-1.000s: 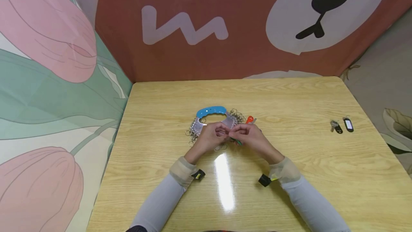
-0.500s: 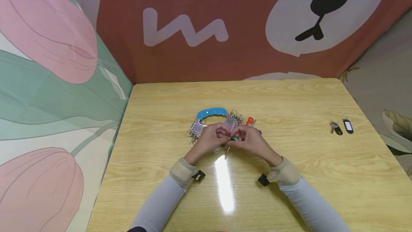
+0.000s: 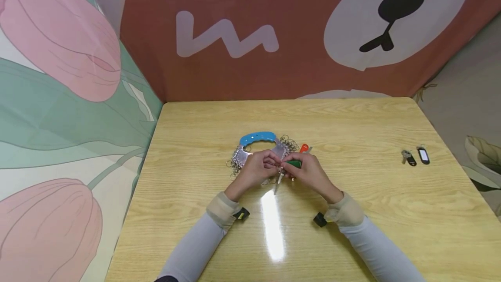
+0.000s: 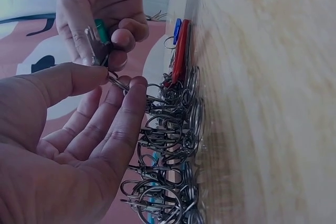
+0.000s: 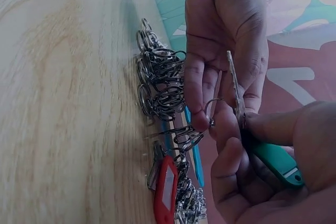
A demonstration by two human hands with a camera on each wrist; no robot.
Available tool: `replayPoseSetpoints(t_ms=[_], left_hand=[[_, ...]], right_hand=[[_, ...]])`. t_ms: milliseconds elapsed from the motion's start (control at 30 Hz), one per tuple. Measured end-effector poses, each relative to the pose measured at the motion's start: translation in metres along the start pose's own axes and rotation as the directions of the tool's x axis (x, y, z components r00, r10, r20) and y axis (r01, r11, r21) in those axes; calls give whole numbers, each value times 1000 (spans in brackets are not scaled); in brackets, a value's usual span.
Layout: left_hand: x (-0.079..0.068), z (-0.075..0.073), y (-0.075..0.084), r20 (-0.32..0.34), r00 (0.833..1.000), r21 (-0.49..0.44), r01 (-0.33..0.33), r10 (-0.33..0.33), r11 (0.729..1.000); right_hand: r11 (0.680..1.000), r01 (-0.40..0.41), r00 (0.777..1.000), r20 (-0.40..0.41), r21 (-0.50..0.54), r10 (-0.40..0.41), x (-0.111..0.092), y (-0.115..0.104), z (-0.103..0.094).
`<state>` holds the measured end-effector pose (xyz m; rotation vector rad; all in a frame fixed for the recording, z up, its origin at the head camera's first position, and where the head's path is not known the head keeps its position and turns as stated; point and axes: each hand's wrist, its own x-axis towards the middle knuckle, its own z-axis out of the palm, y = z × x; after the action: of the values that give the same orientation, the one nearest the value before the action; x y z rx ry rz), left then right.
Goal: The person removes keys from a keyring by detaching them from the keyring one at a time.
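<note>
Your left hand (image 3: 255,168) pinches a metal ring (image 4: 118,82); your right hand (image 3: 308,172) grips a green tag (image 5: 278,162), partly hidden by your fingers.

The head view is evenly bright, with white glare (image 3: 272,225) streaking the tabletop (image 3: 352,195); both wrist views are dimmer and greyer, the wood grain seemingly soft.

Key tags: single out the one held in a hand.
The green tag: the right hand holds it, whereas no hand holds the red tag, the blue tag or the two black tags farther right on the table.
</note>
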<state>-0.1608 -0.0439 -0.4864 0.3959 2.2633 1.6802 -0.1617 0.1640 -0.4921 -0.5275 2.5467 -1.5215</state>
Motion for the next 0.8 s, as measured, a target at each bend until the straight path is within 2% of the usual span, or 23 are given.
replayPoseSetpoints(t_ms=[167,300,400,800], left_hand=[[0,0,-1,-5,1000,12,0,1,1000],[0,0,-1,-4,1000,35,-5,5,999],[0,-1,-1,4,1000,45,-9,9,999],[0,-3,-1,36,999,63,-16,14,998]], right_hand=[[1000,-23,999,-32,1,23,0,0,2],[1000,-9,999,-43,-10,9,0,-1,1],[1000,13,1000,-24,0,-13,0,-2,0],[992,91,995,37,-89,-88,-2,-5,-5]])
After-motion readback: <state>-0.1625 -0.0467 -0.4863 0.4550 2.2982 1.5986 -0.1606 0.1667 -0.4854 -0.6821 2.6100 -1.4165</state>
